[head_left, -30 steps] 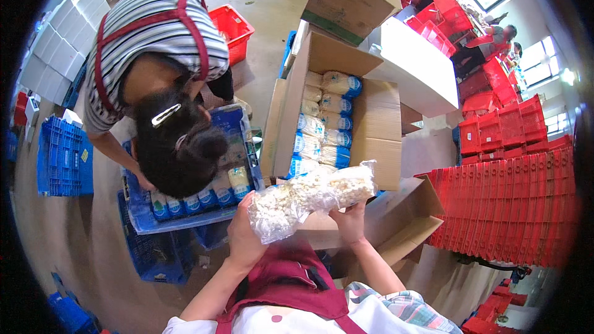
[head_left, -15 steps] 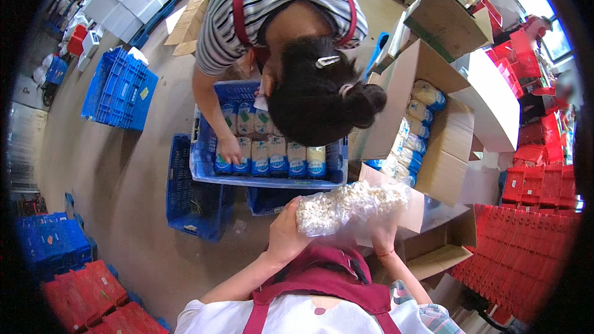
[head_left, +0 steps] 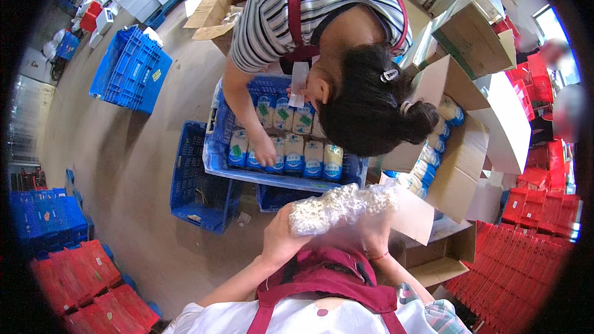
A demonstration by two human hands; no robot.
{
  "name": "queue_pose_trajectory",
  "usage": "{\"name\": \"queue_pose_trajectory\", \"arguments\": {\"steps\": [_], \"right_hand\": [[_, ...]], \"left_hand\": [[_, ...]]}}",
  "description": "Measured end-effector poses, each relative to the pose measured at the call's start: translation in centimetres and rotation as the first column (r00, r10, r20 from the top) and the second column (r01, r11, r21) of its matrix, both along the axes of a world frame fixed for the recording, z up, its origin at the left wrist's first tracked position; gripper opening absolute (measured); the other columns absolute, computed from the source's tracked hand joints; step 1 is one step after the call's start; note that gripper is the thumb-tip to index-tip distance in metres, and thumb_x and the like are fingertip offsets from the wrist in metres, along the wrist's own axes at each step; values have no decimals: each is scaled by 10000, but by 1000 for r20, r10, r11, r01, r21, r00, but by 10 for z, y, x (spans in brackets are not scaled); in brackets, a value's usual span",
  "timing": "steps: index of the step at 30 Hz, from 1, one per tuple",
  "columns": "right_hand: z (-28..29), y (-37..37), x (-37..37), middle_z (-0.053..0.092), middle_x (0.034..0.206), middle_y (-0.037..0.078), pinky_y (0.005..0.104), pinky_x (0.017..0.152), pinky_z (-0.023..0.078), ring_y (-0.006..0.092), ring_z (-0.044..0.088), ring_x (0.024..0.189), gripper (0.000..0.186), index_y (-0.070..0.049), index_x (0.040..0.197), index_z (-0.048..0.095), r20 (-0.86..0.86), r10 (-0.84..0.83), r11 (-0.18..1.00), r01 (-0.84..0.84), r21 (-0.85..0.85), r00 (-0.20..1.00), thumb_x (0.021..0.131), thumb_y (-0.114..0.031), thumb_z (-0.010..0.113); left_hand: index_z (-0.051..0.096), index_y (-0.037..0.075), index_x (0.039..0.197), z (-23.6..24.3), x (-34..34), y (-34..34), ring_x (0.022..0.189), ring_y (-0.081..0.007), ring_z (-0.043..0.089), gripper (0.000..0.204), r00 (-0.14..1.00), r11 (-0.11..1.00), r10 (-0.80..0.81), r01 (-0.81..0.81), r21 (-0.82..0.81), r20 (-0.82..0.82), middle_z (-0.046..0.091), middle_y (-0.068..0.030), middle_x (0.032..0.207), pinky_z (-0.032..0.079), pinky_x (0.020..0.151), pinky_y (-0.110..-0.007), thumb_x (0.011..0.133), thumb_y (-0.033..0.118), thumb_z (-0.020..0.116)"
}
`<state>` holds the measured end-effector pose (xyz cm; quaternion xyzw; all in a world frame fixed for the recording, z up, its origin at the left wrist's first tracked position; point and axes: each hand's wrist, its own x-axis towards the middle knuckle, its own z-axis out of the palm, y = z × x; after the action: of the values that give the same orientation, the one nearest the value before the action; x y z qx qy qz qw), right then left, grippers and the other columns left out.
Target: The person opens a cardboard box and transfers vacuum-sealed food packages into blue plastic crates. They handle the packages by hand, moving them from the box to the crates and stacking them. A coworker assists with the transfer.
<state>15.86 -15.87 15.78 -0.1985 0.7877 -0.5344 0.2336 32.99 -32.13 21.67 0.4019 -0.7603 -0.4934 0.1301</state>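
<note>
Clear plastic packs of small white mushrooms (head_left: 323, 209) are held level in front of my apron, apparently two end to end. My left hand (head_left: 281, 236) is closed round the left end. Against the right end is my right hand (head_left: 375, 230), its fingers largely hidden behind the plastic. Just beyond, a blue crate (head_left: 278, 179) contains rows of upright mushroom packs (head_left: 293, 153) with blue printed wrapping, some bearing green stickers. A co-worker bends over it, one hand (head_left: 264, 150) on the near row, a white strip (head_left: 299, 83) by the other.
An open cardboard box (head_left: 461, 167) of similar packs stands right of the crate. Below it lies another open carton (head_left: 442, 253). Blue crates (head_left: 201, 179) sit beside and under the full one. Red crates (head_left: 507, 266) are stacked at right, others (head_left: 93, 284) at lower left.
The view has shifted, so the co-worker and full crate appear farther right. The co-worker's hand has moved right along the near row, and the white strip shows more. My right hand has drawn slightly inward.
</note>
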Motion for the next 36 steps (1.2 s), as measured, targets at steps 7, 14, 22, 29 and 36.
{"name": "queue_pose_trajectory", "arguments": {"steps": [7, 14, 22, 29, 36], "right_hand": [[-16, -46, 23, 525, 1151, 130, 340, 937, 414, 220, 529, 1054, 792, 3, 1234, 341, 42, 69, 998, -69, 12, 997, 641, -178, 833], [-25, -89, 41, 522, 1146, 118, 337, 922, 425, 215, 529, 1051, 814, -9, 1217, 340, 210, 69, 994, -49, -102, 975, 623, -215, 858], [-44, -120, 46, 501, 1178, 140, 361, 964, 390, 240, 501, 1094, 860, -2, 1239, 323, 321, 128, 986, -86, -141, 939, 608, -238, 858], [-59, -149, 46, 504, 1196, 145, 356, 955, 395, 242, 504, 1102, 855, 1, 1238, 340, 270, 156, 986, -132, -104, 950, 607, -258, 855], [-55, -218, 42, 589, 1103, 176, 360, 873, 454, 304, 583, 1028, 796, 5, 1176, 428, 239, 200, 953, -245, 176, 950, 604, -390, 817]], "left_hand": [[537, 46, 1150, 8, 21, -30, 959, -277, 639, 662, 994, 996, 64, -58, -66, 88, 636, -134, 1047, 507, 820, -355, 606, 258, 851], [555, 42, 1139, -8, 48, -54, 971, -281, 629, 647, 972, 985, 158, -143, -95, 173, 631, -129, 1059, 500, 830, -351, 592, 219, 853], [530, 40, 1174, -14, 59, -76, 1021, -298, 608, 675, 963, 969, 210, -183, -166, 166, 601, -144, 1129, 500, 850, -363, 595, 186, 847], [533, 46, 1150, -22, 62, -106, 967, -288, 637, 673, 951, 962, 246, -215, -170, 186, 644, -143, 1034, 505, 823, -358, 580, 201, 856], [523, 63, 1189, -30, 59, -196, 933, -274, 653, 749, 910, 990, 140, -141, -27, 391, 667, -141, 996, 503, 815, -353, 577, 348, 848]]}}
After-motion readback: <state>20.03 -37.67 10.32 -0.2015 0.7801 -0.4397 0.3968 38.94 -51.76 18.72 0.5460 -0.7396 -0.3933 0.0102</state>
